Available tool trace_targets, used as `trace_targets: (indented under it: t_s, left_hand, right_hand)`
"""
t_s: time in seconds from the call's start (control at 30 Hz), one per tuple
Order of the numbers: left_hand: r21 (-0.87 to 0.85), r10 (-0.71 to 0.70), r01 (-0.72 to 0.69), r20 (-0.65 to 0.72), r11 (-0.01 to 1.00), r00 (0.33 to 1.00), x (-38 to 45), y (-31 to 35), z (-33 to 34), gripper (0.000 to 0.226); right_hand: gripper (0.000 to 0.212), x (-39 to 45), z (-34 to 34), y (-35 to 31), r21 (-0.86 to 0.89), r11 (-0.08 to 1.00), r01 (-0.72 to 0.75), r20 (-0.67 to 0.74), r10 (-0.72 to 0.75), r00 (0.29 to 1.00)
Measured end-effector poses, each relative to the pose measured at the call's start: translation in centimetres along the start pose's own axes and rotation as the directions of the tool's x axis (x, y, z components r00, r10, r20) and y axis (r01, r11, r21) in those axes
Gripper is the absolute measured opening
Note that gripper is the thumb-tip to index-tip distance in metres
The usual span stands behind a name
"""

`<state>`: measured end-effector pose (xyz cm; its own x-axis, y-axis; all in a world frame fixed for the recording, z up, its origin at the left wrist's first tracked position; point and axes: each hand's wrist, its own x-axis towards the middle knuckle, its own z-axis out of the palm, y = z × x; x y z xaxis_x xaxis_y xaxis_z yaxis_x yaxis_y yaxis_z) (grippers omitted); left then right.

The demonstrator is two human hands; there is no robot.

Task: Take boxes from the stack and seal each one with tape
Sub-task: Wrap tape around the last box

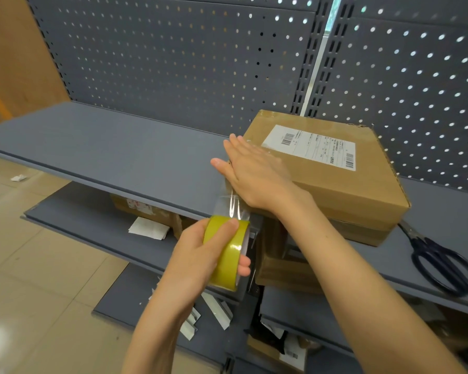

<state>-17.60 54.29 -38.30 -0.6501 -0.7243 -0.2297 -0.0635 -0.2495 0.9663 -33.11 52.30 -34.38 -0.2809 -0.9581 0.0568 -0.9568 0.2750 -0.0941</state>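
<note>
We are mid-seal on the box [335, 184], which sits on the shelf [106, 147] against the pegboard. Our right hand [250, 171] lies flat, fingers straight, pressing the tape strip [233, 203] onto the box's left edge; our left hand [200, 255] curls round the roll [229, 255] below. Next we likely need a cut, and the scissors [441, 263] lie right of the box

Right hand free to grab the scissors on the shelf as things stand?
Probably yes. The scissors lie bare on the shelf just right of the box, nothing over them. But the right hand is pressing tape flat on the box and must lift first.
</note>
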Motion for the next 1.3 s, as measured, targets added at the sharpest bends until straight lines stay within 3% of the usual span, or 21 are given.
trace_targets:
  t_s: [0.3,0.63,1.1,1.3]
  left_hand:
    - [-0.046,0.034,-0.039,-0.105,0.998,0.994,-0.1,-0.1,0.5,0.024]
    - [0.026,0.073,-0.069,-0.212,0.997,0.975,0.2,-0.8,0.8,0.026]
    - [0.075,0.124,-0.111,-0.209,0.991,0.970,0.3,-1.1,0.7,0.026]
    - [0.082,0.129,-0.115,-0.198,0.990,0.972,0.2,-0.9,0.7,0.022]
  right_hand:
    - [0.064,-0.7,0.3,-0.4,-0.117,0.993,-0.008,-0.118,-0.006,0.993]
    - [0.064,-0.6,0.5,-0.3,-0.095,0.996,0.001,-0.126,-0.013,0.992]
    - [0.059,-0.9,0.4,-0.3,-0.068,0.998,0.013,-0.141,-0.023,0.990]
    - [0.063,-1.4,0.7,-0.4,-0.047,0.999,0.001,-0.257,-0.013,0.966]
